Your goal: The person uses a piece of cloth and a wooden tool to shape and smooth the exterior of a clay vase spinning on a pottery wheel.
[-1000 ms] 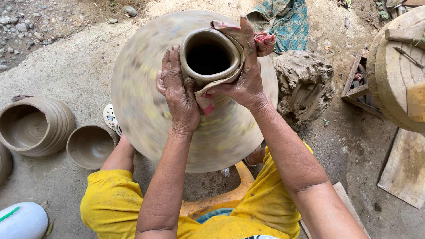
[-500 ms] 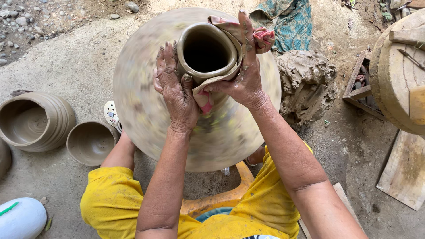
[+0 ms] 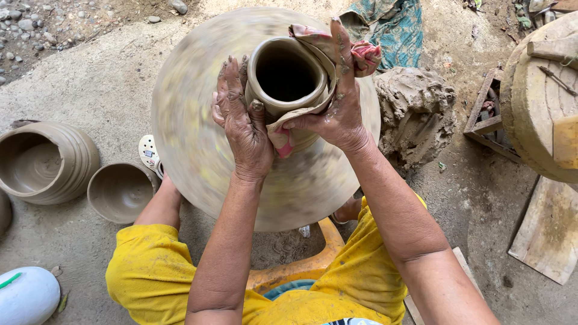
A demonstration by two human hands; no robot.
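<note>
A large round pot of wet grey-brown clay [image 3: 198,138] is seen from above, its wide belly blurred. Its narrow dark-mouthed neck [image 3: 286,75] stands at the top centre of the belly, and both hands are set against it. The left hand [image 3: 241,120] is laid flat and open against the left outer wall of the neck, with the clay-smeared fingers [image 3: 229,75] stretched upward along the rim; nothing is gripped by it. The right hand [image 3: 337,102] is placed on the right side of the neck and is partly closed on a wet, clay-stained cloth with pink patches [image 3: 313,45]. This cloth is draped over the rim on the right and is pressed against the neck by the thumb at the lower side, while the long fingers are extended upward past the rim. The neck is thus enclosed between the two hands, the left touching it directly and the right through the cloth.

Yellow clothing [image 3: 174,283] is worn by the person, and an orange plastic stool [image 3: 301,271] is seen beneath. On the concrete floor [image 3: 72,78] to the left, a ribbed clay vessel [image 3: 45,162] and a smaller plain clay bowl [image 3: 120,192] are set just beside each other. A rough lump of raw clay [image 3: 415,111] is found to the right of the pot, with a teal patterned fabric [image 3: 394,27] behind it.
</note>
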